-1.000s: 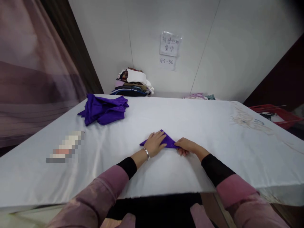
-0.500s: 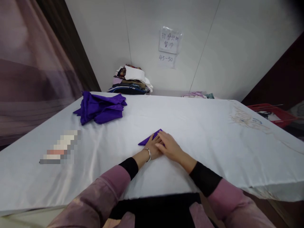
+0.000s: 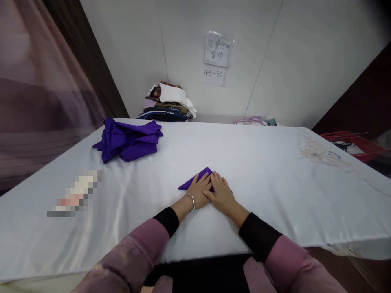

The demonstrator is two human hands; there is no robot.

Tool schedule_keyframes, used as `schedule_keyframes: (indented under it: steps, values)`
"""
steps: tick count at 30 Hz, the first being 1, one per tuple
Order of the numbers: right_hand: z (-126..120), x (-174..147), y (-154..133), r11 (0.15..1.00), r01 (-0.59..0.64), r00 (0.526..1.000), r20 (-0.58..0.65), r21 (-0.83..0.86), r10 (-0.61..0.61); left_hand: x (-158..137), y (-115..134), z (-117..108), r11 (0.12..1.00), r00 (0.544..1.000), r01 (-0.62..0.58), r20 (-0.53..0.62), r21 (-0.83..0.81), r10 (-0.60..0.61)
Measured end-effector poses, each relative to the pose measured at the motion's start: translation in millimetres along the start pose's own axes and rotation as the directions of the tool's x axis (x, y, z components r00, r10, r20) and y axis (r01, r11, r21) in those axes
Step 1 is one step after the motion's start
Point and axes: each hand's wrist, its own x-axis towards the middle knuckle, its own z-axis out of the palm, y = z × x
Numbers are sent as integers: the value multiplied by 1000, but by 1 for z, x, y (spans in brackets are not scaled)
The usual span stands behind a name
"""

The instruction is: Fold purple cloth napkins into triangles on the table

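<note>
A purple cloth napkin (image 3: 192, 183), folded into a triangle, lies on the white tablecloth with its peak pointing away from me. My left hand (image 3: 200, 192), a silver bracelet at its wrist, presses flat on the napkin's left and middle part with fingers spread. Flat on the right part rests my right hand (image 3: 222, 193), its fingers stretched out and its thumb touching the left hand. Both hands cover much of the napkin's lower edge; a small right corner shows past the right hand.
Loose purple cloths (image 3: 130, 140) lie heaped at the table's back left. Nearer on the left is a blurred flat object (image 3: 75, 195). Folded clothes (image 3: 168, 103) are stacked behind the table, under a wall with paper signs (image 3: 217, 49). A red basket (image 3: 366, 148) stands beyond the right edge.
My right hand has slid to the right off the back of the left hand and down the napkin's right side. More of the napkin's peak shows now. The left hand stays nearly in place.
</note>
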Motion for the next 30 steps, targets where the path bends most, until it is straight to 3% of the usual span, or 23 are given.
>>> schedule_keyframes:
  steps: [10,24,30]
  values:
    - [-6,-12,11,996,23,998,52,-82,-19,-9,-14,-7,999,1000,26,9,-40,-26]
    - [-6,-12,10,989,24,999,48,-147,-18,-68,-55,-14,961,961,277,0,-13,-277]
    - [-6,-13,11,985,22,999,46,-170,-14,-92,-65,-17,925,922,380,-67,-16,-380]
